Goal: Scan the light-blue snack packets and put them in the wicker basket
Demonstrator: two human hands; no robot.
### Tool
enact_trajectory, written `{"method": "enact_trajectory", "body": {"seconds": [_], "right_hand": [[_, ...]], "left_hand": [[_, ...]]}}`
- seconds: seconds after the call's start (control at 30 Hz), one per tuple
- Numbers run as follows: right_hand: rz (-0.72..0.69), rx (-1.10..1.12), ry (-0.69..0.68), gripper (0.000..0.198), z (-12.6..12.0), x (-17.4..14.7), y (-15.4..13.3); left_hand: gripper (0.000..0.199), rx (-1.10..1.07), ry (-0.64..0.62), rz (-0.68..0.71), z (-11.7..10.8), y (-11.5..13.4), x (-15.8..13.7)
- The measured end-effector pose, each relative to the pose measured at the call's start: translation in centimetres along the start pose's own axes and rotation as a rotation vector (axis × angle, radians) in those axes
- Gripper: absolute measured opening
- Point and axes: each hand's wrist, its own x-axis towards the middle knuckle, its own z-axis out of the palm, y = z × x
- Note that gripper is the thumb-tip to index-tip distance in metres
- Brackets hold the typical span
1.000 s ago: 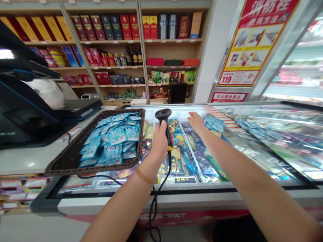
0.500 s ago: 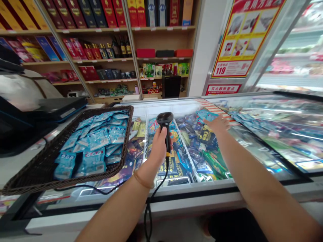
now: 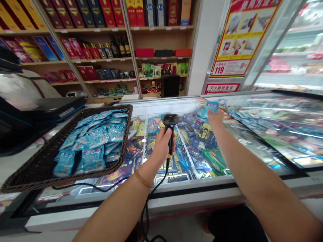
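Note:
My left hand is closed round the handle of a black barcode scanner, held upright above the freezer with its cable hanging down. Farther right, my right hand pinches a small blue packet, lifted with its printed face toward me. Just left of it and below, more blue packets lie on the freezer's contents. A dark wicker basket at the left holds a heap of similar blue packets.
The chest freezer spans the front, with bagged goods and a white wire divider inside. Its sliding glass lid covers the right side, where more blue packets lie. Shelves of boxes and bottles stand behind. The scanner cable hangs over the front edge.
My right hand has raised a blue packet from the others and tilted it up. My left hand has moved slightly right with the scanner.

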Motion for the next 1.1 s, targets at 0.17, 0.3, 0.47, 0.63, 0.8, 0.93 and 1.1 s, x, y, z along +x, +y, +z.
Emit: {"method": "enact_trajectory", "body": {"seconds": [0.17,0.3,0.47,0.63,0.8,0.93,1.1], "right_hand": [[0.193,0.558,-0.357,0.021,1.4,-2.8,-3.7],[0.248,0.801,-0.571,0.021,1.5,-4.4,-5.8],[0.248,0.792,-0.608,0.024,0.8,-5.0,-7.3],[0.234,0.770,-0.519,0.024,0.5,-5.0,-7.8],[0.191,0.794,-0.501,0.028,0.5,-5.0,-7.7],[0.166,0.788,-0.506,0.032,0.6,-5.0,-7.8],[0.137,0.750,-0.502,0.036,0.7,-5.1,-7.9]], "left_hand": [[0.055,-0.002,-0.062,-0.014,0.1,-0.2,-0.2],[0.057,-0.024,-0.102,-0.019,0.1,-0.3,-0.2],[0.054,-0.041,-0.157,-0.020,0.2,0.0,-0.7],[0.050,-0.026,-0.220,-0.023,0.5,0.1,-1.1],[0.052,0.009,-0.278,-0.041,0.6,0.0,-1.2],[0.055,0.033,-0.307,-0.037,0.7,0.2,-1.4],[0.054,0.030,-0.308,-0.031,0.8,0.3,-1.5]]}}
